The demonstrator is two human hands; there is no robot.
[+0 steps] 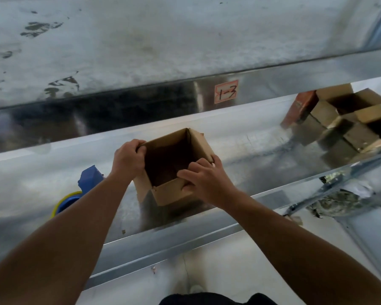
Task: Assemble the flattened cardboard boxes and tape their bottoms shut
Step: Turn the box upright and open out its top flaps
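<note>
A small brown cardboard box (171,191) stands opened up on the shiny metal table (240,137), its open side facing up toward me. My left hand (128,158) grips the box's far-left top corner, fingers curled over the rim. At the near-right corner, my right hand (204,179) holds the rim, with fingers on the inside edge and the thumb on the outer wall. A blue tape dispenser (90,178) with a yellow-rimmed roll lies on the table left of the box, partly hidden by my left forearm.
Several assembled open boxes (348,119) are clustered at the table's far right, next to a reddish carton (299,108). A metal shelf edge carries a label reading 1-3 (226,91). Crumpled scrap (339,199) lies below the table's right end.
</note>
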